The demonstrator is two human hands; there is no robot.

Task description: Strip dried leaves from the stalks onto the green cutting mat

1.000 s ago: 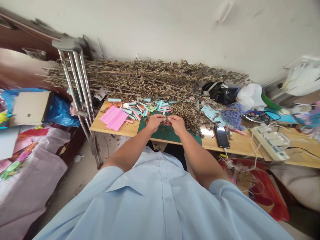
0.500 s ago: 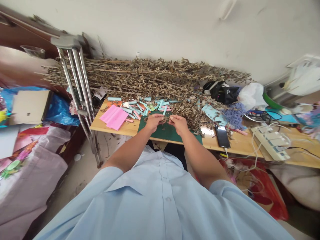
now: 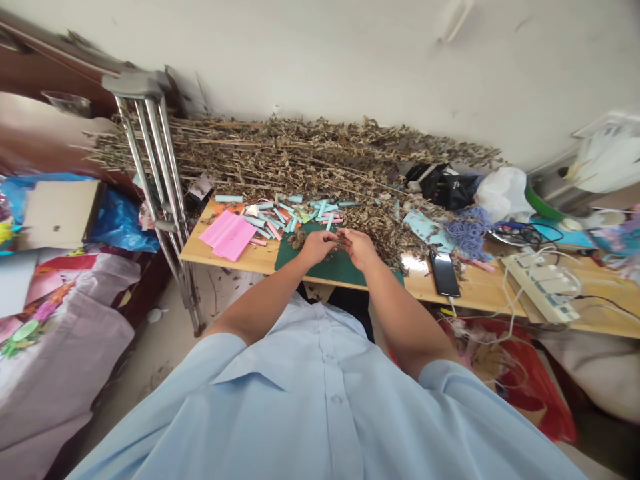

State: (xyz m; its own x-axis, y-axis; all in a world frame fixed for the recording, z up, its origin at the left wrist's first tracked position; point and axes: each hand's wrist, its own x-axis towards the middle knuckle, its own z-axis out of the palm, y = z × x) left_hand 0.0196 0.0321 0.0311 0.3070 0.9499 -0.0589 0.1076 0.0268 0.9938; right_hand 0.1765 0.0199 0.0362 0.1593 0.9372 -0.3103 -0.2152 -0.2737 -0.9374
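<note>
Over a green mat (image 3: 327, 271), my left hand (image 3: 319, 248) is closed, its fingertips pinching bits of dried leaves. Close by on the right, my right hand (image 3: 359, 249) has its fingers curled together around a small dried sprig, thumb toward the left hand. A small clump of crumbled dried leaves (image 3: 298, 239) lies on the mat just left of my left hand. Behind and to the right of my hands spreads a heap of loose dried leaves (image 3: 383, 233). Several blue and pink paper rolls (image 3: 274, 225) lie beyond my left hand.
Dried plant stalks (image 3: 280, 157) are piled along the wall. Folded pink paper (image 3: 228, 235) lies at the table's left, beside metal crutches (image 3: 160, 160). To the right are a phone (image 3: 445, 273), purple yarn (image 3: 470, 233) and a power strip (image 3: 540, 287) with cables.
My left hand has turned and shifted slightly right and down, uncovering the leaf clump on the mat. My right hand's fingers have loosened a little.
</note>
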